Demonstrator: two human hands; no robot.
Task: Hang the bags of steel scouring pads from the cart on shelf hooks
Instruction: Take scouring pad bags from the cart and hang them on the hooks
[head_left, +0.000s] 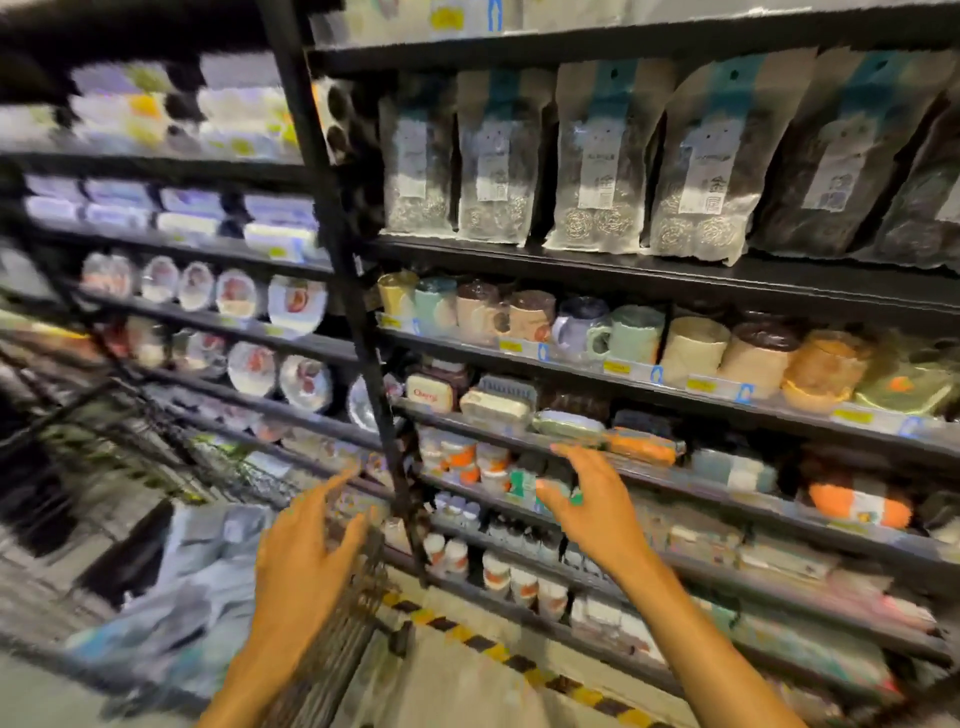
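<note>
at 1 o'clock, under the top shelf (623, 41), bags (597, 156) of scouring pads hang side by side above a row of mugs (634, 332). at 6 o'clock the left hand (306, 551) hovers over the cart (332, 639) edge and the right hand (592, 499) before lower shelves, both empty, fingers (584, 462) spread. at 8 o'clock blurred pale packs (208, 571) lie in the cart.

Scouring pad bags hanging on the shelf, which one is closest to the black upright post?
The leftmost bag of the row is nearest the post; every other bag hangs farther to the right of it.
</note>
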